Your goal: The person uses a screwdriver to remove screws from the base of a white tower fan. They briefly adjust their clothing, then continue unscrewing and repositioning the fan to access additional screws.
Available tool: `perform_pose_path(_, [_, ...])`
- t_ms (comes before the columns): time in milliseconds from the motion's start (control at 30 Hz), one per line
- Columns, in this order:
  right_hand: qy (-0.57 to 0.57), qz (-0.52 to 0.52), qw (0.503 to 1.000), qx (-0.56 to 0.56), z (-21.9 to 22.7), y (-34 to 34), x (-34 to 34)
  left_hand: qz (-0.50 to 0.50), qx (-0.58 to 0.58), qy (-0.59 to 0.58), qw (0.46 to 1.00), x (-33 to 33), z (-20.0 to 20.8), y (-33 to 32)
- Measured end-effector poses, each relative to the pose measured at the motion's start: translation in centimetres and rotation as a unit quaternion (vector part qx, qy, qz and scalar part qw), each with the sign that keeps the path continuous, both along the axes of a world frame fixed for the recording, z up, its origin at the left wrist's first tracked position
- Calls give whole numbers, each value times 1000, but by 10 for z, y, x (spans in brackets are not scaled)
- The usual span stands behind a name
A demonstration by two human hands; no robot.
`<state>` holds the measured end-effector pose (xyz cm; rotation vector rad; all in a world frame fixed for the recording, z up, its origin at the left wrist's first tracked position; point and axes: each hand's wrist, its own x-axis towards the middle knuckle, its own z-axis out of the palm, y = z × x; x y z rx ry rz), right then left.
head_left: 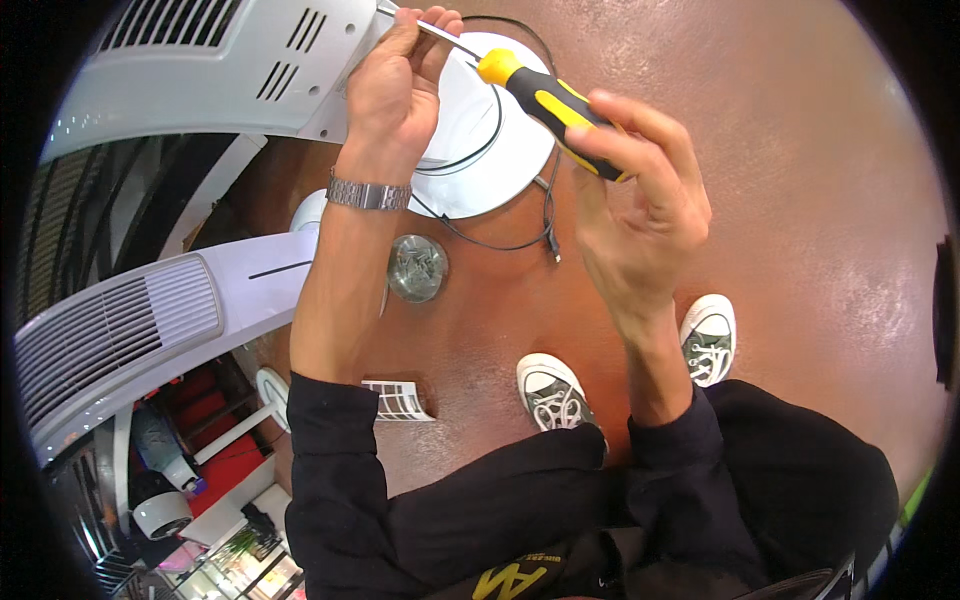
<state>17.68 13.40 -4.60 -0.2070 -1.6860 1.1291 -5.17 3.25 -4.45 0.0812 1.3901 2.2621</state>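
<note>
A screwdriver (555, 103) with a black and yellow handle slants from the middle up toward the top left. My right hand (650, 200) is closed round the end of its handle, with thumb and fingers on the grip. Up at the shaft, my left hand (395, 85) pinches the metal near the tip, palm turned up. The tip meets the edge of a white appliance housing (320, 90) with vent slots and small round holes; my left fingers partly hide the contact. A round white base (500, 170) lies just beyond my left hand, with a black cable (490, 243) across and around it.
A clear round dish (417, 268) of small metal parts, probably screws, stands on the brown floor. At left lies a second white vented appliance (180, 300). A white grid panel (398, 400) rests near my left sleeve. My shoes (555, 390) are below my hands.
</note>
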Motion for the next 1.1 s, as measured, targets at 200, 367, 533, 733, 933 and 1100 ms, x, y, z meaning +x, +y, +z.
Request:
perform_pose_path(200, [-159, 38, 949, -270, 3, -30, 7, -19, 6, 70, 997, -1, 3, -17])
perform_pose_path(367, [-44, -8, 995, -94, 1, -23, 3, 17, 79, -23, 996, 25, 24, 9])
perform_pose_path(533, [58, 6, 998, 31, -13, -2, -3, 6, 14, 56, 998, 7, 17, -8])
perform_pose_path(733, [35, 35, 983, -176, -11, -19, 2, -21, 83, 10, 996, 3, 16, -7])
perform_pose_path(933, [33, -12, 997, -71, -18, -8, 5, -7, 132, -9, 991, 30, 27, 16])
perform_pose_path(1100, [54, 6, 998, 11, -26, 1, 2, 0, 56, 37, 998, 12, 9, -6])
